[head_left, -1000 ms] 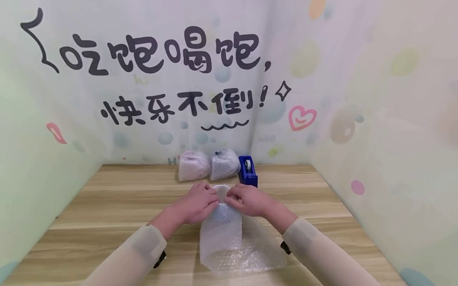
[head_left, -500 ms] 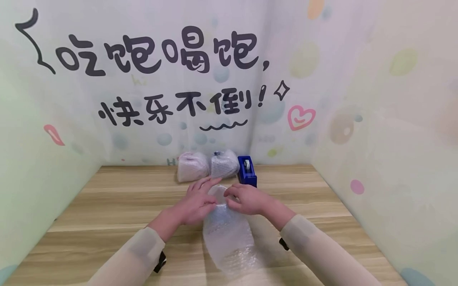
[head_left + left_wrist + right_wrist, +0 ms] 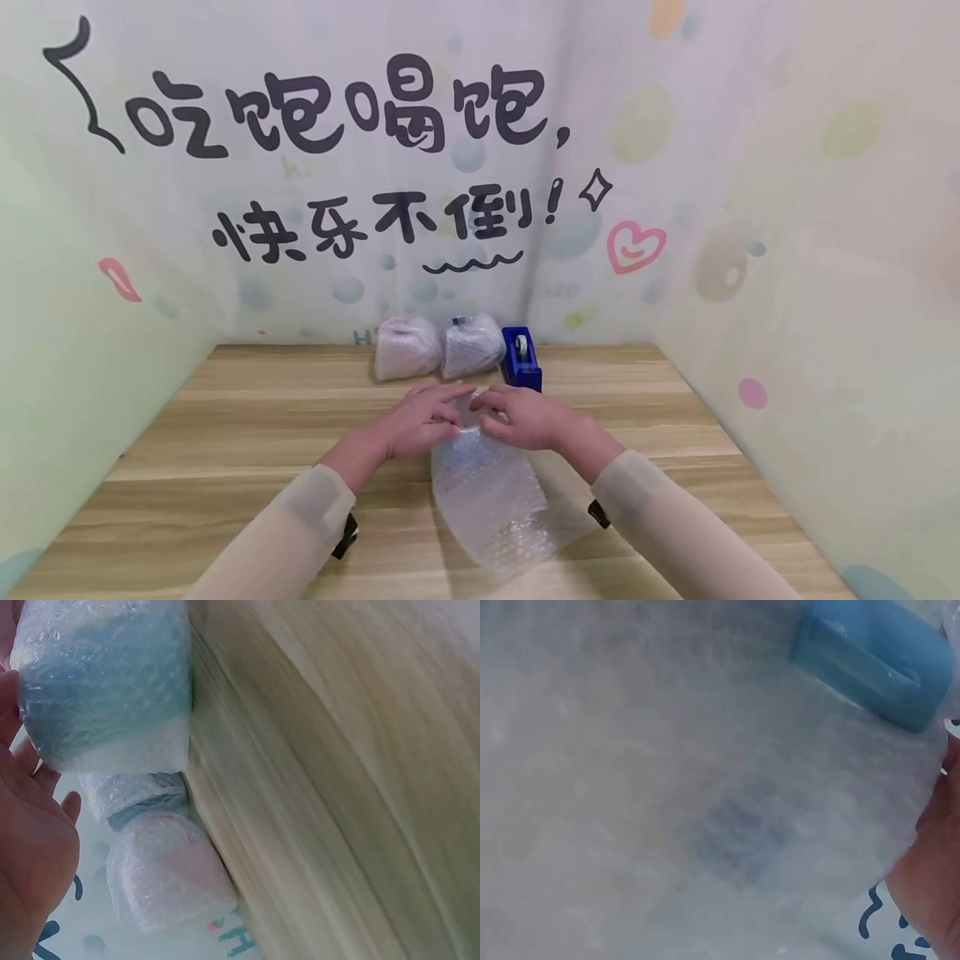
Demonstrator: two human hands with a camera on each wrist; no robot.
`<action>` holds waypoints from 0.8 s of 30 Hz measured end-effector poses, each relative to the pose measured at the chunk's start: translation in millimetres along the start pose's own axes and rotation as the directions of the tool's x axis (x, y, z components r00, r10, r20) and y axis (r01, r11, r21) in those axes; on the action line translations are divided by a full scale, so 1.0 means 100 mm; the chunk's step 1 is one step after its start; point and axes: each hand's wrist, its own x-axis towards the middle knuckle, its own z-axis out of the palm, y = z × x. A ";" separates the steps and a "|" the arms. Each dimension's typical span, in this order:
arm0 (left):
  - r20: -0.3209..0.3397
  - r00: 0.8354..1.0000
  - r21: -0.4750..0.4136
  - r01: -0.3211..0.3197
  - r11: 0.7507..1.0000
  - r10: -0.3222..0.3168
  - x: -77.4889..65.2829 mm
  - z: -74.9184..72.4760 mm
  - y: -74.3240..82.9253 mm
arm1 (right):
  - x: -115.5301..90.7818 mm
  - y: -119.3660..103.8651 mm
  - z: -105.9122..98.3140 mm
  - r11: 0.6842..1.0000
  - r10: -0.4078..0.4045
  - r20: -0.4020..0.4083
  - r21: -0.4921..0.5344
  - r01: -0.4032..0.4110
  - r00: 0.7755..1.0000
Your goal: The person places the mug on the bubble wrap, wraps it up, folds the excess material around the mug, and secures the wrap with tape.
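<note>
A blue mug [image 3: 874, 667] stands mid-table, rolled in clear bubble wrap [image 3: 487, 483]; its handle shows in the right wrist view. The loose end of the sheet trails toward me. My left hand [image 3: 412, 425] is at the left of the mug's mouth, thumb at the near edge, index finger stretched along the far edge, holding the wrap. Opposite it, my right hand [image 3: 528, 417] pinches the wrap at the right edge with bent fingers. In the left wrist view the wrapped blue-green side faces the camera, with fingers touching it.
Two bubble-wrapped bundles, one pinkish [image 3: 407, 348] and one greyish [image 3: 472, 346], sit by the back wall. Beside them stands a blue tape dispenser [image 3: 521, 358]. Wood-grain table [image 3: 262, 433] lies around, with printed walls at the back and sides.
The loose end of the bubble wrap has swung to the right, its folded flap sliding over the sheet. My left fingers have stretched across the far rim. The right hand stays nearly still.
</note>
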 end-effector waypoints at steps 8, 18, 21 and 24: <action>-0.012 1.000 0.042 -0.016 0.999 0.016 -0.02 0.01 0.01 | -0.24 -0.17 -0.10 0.984 -0.143 -0.196 -0.132 0.118 0.970; -0.065 0.998 0.017 -0.019 1.000 0.020 -0.05 0.02 -0.01 | -0.79 -0.81 0.23 0.845 -0.406 -0.139 -0.434 0.313 0.903; -0.058 0.998 0.002 -0.015 1.000 0.015 -0.07 0.03 -0.02 | -0.82 -0.83 0.37 0.815 -0.414 -0.178 -0.510 0.276 0.893; -0.051 0.999 0.005 -0.015 1.000 0.016 -0.09 0.05 -0.02 | -0.78 -0.82 0.36 0.788 -0.474 -0.230 -0.542 0.293 0.850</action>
